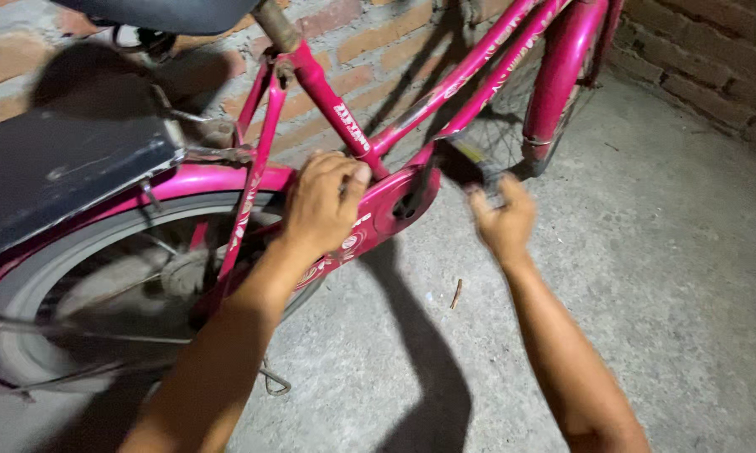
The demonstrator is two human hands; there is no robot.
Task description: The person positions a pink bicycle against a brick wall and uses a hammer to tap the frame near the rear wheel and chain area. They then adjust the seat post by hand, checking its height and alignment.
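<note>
A rough concrete floor (646,277) runs up to bare brick walls (713,59), lit hard from the camera side so that long shadows fall across both. A pink bicycle (470,75) stands against the back wall, its frame tubes slanting up to the right, its length running left to right across the view.

The left hand (323,205) lies on the pink chain guard (369,222), fingers curled and closed over its top edge just below the seat tube, the thumb up against the tube. The right hand (504,220) hovers just right of the guard's front end, fingers loosely bent and blurred with motion; whether it grips anything I cannot tell. Right at its fingertips is a dark pedal (466,164), on the end of the crank (415,189) that rises from the guard's round front. So the pedal sits ahead of and above the right hand, which is much the nearer; the left hand is off on the far side of the crank.

The rear wheel (84,285) at lower left is smeared, its spokes barely readable. A black carrier pad (59,168) covers part of it, and the black saddle (160,13) is cut off by the top edge. The front wheel (512,126) is half hidden behind the frame, and a small twig (457,294) lies on the floor between the forearms
</note>
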